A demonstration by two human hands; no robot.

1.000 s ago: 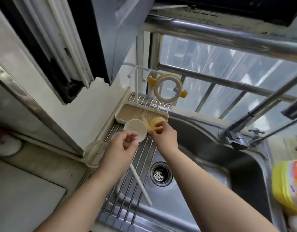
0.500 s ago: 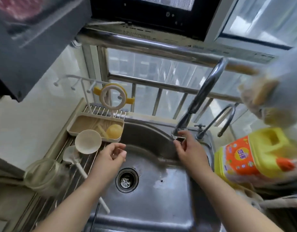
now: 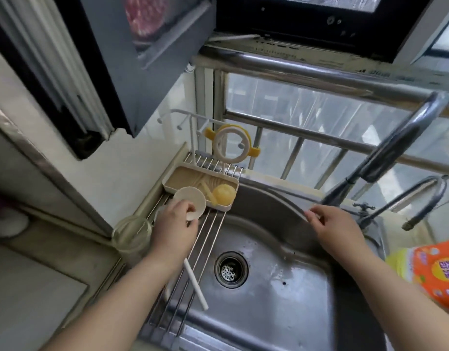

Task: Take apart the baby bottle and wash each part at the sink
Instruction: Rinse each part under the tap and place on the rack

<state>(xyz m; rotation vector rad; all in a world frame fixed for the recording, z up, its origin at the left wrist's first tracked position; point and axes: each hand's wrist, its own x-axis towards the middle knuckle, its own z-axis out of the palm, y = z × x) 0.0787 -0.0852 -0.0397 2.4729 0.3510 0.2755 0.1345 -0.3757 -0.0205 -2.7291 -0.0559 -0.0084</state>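
Observation:
The clear glass bottle body lies on the wire rack at the sink's left edge. My left hand pinches the near rim of a round cream cap resting on that rack. A white stick handle runs out from under my left wrist. A yellow dome-shaped part sits in the cream tray. The cream ring with yellow handles hangs on the white holder behind it. My right hand hovers over the back of the steel sink, fingers loosely apart and holding nothing.
A tall curved faucet rises at the right, with a smaller tap beside it. The drain is in the basin's middle. A yellow and orange detergent bottle stands at the right edge. A cabinet hangs overhead.
My left hand has moved from over the basin back to the cream cap on the rack. My right hand has come off the faucet base. The view has swung left.

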